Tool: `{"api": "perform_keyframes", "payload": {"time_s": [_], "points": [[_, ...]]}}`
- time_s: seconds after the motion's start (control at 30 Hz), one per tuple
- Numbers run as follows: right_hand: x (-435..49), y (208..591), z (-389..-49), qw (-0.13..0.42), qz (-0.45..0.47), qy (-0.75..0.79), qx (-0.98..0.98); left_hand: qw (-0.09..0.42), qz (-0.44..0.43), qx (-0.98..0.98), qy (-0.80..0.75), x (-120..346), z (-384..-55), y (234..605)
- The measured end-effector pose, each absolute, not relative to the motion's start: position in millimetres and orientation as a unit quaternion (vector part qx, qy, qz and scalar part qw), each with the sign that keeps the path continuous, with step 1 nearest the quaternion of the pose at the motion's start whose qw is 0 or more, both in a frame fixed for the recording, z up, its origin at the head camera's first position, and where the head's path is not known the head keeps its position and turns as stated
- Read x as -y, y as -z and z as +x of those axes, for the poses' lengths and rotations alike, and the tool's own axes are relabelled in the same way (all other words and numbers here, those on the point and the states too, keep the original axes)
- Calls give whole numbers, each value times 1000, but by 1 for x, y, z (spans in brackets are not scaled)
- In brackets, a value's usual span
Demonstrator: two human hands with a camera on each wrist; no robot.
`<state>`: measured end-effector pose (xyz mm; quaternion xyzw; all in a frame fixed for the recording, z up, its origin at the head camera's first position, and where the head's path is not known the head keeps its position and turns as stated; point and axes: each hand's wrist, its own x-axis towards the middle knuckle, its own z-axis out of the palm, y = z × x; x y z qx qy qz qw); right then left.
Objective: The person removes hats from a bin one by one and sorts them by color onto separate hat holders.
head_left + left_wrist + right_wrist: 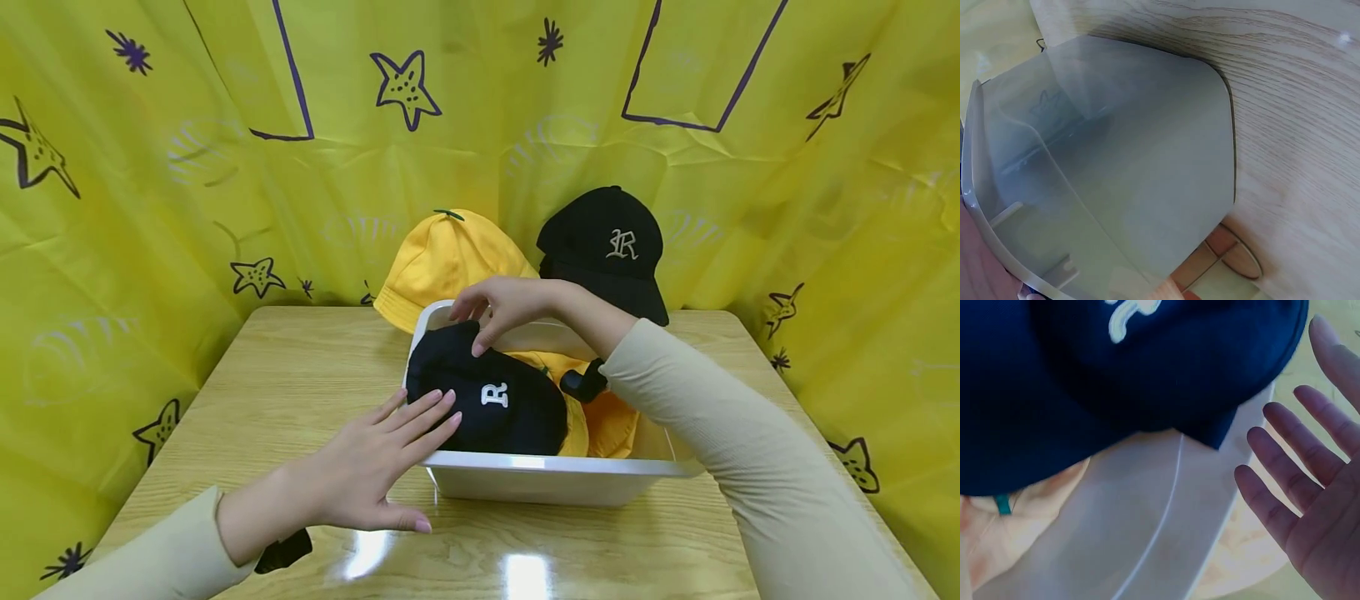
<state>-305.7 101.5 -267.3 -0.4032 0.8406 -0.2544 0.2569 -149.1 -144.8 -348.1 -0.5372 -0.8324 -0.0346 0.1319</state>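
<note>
A black cap (453, 360) with a white letter R lies at the left end of a white plastic bin (570, 464), over yellow hats (613, 425). My left hand (367, 467) reaches across the bin's near left corner, its fingers straight and resting on the cap, thumb apart. In the left wrist view the bin's outer wall (1141, 137) fills most of the picture, with only a bit of the hand (979, 262) at the edge. Above the bin's back rim is my right hand (517, 302); the right wrist view shows its relaxed, spread fingers (1285, 481) beside the cap, holding nothing.
Behind the bin, a yellow hat (453, 258) with a green tip stands at the left and another black cap (592, 229) with a letter R at the right. All of it is on a wooden table (300, 375), backed by a yellow curtain (465, 158) with drawn stars.
</note>
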Motion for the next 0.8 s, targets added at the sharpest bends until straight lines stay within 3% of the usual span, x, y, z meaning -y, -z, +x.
{"api": "perform_keyframes", "payload": {"time_s": [0.47, 0.8], "points": [[-79, 290, -310, 303, -431, 253, -811, 126, -520, 844, 33, 143, -147, 349], [-103, 285, -310, 262, -411, 231, -842, 146, -507, 849, 25, 142, -146, 349]]}}
